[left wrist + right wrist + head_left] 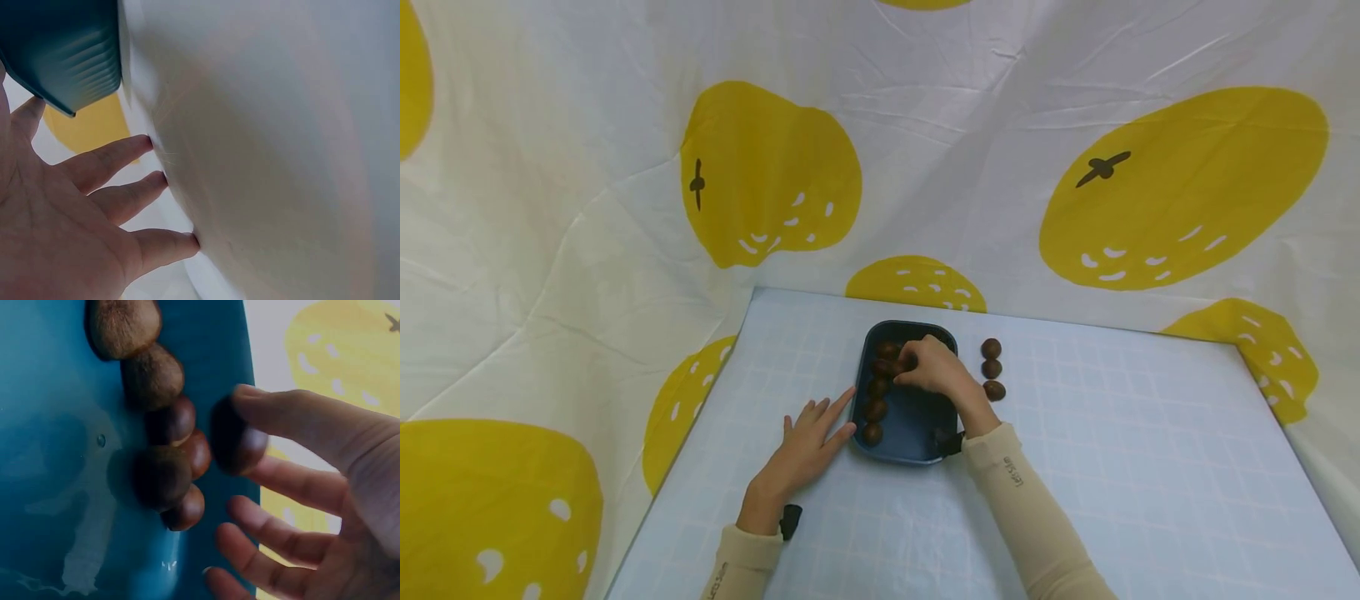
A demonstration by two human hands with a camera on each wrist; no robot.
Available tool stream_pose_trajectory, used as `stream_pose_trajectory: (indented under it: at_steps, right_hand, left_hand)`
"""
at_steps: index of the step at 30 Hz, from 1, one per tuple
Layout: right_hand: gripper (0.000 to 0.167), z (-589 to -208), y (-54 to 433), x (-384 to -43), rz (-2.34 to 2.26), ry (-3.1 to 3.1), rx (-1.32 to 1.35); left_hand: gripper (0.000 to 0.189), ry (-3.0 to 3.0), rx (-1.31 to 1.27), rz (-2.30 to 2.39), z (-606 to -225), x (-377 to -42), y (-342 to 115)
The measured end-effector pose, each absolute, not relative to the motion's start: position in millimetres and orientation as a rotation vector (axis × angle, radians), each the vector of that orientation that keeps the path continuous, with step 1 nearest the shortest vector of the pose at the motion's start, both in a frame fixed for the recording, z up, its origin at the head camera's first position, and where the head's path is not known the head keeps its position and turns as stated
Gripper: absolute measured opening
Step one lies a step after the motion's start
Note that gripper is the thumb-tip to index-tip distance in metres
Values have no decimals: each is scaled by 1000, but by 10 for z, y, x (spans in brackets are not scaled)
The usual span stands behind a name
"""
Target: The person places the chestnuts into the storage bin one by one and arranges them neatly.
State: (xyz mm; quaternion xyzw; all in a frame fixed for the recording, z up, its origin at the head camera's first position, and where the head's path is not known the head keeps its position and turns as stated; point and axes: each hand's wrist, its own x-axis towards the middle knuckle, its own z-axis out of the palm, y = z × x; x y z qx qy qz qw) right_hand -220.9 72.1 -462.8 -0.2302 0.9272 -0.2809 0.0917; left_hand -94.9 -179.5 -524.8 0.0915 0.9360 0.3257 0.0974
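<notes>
A dark blue rectangular tray (917,421) lies on the table, with several brown chestnuts (875,409) lined up along its left side. My right hand (931,367) is over the tray and pinches one chestnut (234,440) between thumb and index finger; its other fingers are spread. In the right wrist view the held chestnut hangs beside the row, over the tray's blue floor. My left hand (808,446) is spread out at the tray's left edge. Its thumb and index fingertip are right at the rim, while the remaining fingertips (187,242) rest on the tablecloth.
Three more chestnuts (992,368) stand in a short column on the table to the right of the tray. A pale blue checked cloth (1150,467) covers the table. Behind it hangs a white curtain (947,183) with large yellow fruit prints.
</notes>
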Motion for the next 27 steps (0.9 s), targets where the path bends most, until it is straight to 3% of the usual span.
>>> stream_pose_trajectory:
  at_steps: [27]
  right_hand:
    - [32,-4856,713,-2248,-613,2665,-758]
  left_hand:
    - [60,2773,278,975,-5241,-948,-1781]
